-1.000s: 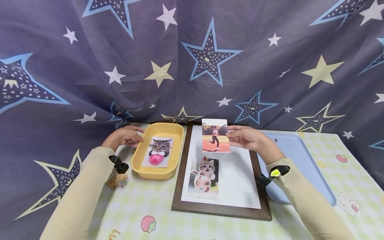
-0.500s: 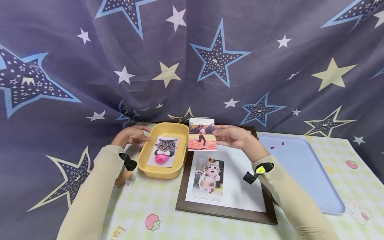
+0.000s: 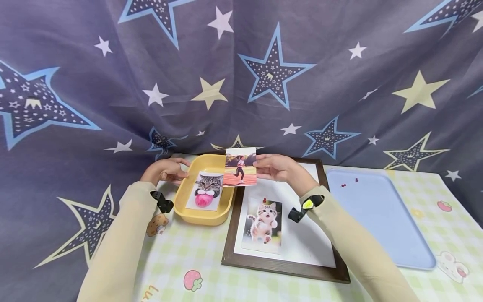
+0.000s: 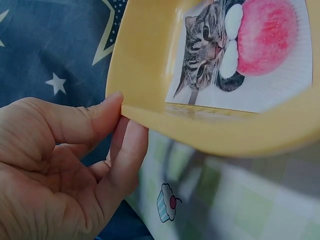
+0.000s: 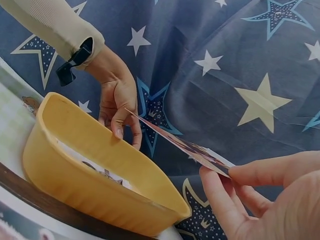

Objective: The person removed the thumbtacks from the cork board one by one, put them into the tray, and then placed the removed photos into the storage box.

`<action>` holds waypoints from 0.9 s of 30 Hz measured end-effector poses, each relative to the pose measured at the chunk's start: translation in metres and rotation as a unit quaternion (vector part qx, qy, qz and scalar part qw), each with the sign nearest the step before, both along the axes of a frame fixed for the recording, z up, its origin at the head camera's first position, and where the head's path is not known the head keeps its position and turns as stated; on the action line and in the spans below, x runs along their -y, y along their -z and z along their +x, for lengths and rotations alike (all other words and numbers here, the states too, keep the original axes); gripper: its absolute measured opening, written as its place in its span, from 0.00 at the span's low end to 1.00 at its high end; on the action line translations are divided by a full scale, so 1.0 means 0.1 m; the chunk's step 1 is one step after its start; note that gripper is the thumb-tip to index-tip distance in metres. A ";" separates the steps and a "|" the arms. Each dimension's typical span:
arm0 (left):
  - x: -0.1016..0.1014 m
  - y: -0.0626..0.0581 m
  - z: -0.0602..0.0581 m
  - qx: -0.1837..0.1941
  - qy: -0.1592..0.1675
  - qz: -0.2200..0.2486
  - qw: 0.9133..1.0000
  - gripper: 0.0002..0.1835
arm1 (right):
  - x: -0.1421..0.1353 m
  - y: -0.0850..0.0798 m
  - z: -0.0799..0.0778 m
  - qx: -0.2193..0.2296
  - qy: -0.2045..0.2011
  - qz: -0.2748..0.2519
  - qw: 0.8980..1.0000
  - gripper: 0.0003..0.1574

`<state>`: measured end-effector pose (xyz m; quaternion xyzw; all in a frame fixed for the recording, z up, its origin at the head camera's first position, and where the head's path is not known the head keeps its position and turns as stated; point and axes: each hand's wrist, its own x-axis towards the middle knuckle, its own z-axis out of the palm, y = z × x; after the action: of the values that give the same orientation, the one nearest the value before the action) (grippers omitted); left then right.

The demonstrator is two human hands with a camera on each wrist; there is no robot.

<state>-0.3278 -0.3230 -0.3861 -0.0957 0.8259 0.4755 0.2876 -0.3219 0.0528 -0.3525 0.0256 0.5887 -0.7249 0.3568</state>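
Observation:
My right hand (image 3: 277, 167) pinches the right edge of a photo of a runner (image 3: 240, 167) between thumb and fingers. The photo overlaps the right rim of a yellow tray (image 3: 205, 218) in the head view; in the right wrist view it is seen nearly edge-on above the tray. A photo of a cat with a pink ball (image 3: 204, 192) lies inside that tray. My left hand (image 4: 75, 155) pinches the tray's rim on its left side, thumb on the rim and fingers below. A kitten photo (image 3: 262, 228) lies on the white board (image 3: 302, 226), a red pushpin (image 3: 264, 200) at its top.
The board has a dark brown frame (image 3: 286, 268) and sits right of the yellow tray. Farther right lies a blue tray (image 3: 385, 222) with red pushpins (image 3: 343, 185) in it. A starry curtain (image 3: 320, 84) hangs behind the checked tablecloth (image 3: 211, 256).
My right hand has carried the runner photo left, from above the framed board to the yellow tray's right rim. My left hand keeps holding the tray. The head view has shifted slightly.

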 end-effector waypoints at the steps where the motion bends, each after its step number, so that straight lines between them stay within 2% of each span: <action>1: 0.00 0.00 0.01 -0.003 -0.003 -0.003 1.000 0.34 | 0.03 0.00 -0.01 -0.001 -0.002 0.001 1.000 0.22; 9: 0.00 -0.01 0.05 -0.050 0.005 -0.002 0.999 0.25 | 0.23 0.04 -0.05 0.004 -0.007 0.005 1.000 0.27; 18: 0.00 0.07 -0.02 -0.043 -0.014 -0.015 0.999 0.29 | 0.39 0.12 -0.11 0.008 -0.005 0.020 1.000 0.35; 22: -0.02 0.06 -0.01 -0.047 -0.016 -0.015 0.999 0.28 | 0.46 0.15 -0.11 -0.005 0.000 0.035 0.999 0.34; 27: -0.04 0.04 0.01 -0.049 -0.026 -0.019 0.998 0.28 | 0.59 0.20 -0.08 -0.024 0.027 0.059 0.998 0.23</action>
<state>-0.3264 -0.3185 -0.3897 -0.0993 0.8449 0.4713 0.2328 -0.3299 -0.0065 -0.3721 0.0449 0.6376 -0.6989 0.3209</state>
